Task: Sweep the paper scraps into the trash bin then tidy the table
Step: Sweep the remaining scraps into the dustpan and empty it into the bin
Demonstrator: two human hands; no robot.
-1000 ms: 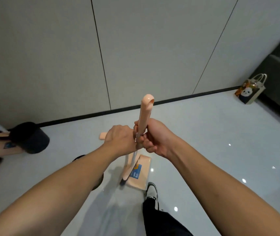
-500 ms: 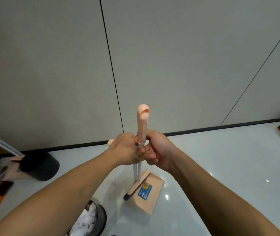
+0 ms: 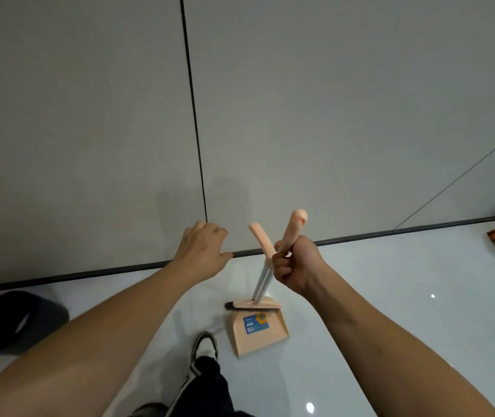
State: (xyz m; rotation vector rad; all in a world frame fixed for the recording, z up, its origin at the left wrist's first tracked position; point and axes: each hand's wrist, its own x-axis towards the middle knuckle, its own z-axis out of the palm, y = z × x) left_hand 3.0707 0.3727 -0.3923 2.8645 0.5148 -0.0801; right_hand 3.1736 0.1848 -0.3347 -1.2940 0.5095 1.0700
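The peach dustpan [image 3: 256, 332] stood on the glossy floor [image 3: 390, 311] near the wall's dark baseboard [image 3: 90, 273], a blue label on its face, with the broom head [image 3: 250, 305] resting at its far edge. Two peach-tipped handles rose from there and crossed (like scissors). The right hand [image 3: 296, 266] was curled tightly around the broom handle [image 3: 293, 228]; the other handle [image 3: 261, 239] leaned just left of it. The left hand [image 3: 202, 251] hovered apart, fingers loosely spread, gripping nothing. A black trash bin [image 3: 14, 322] lay at the far left.
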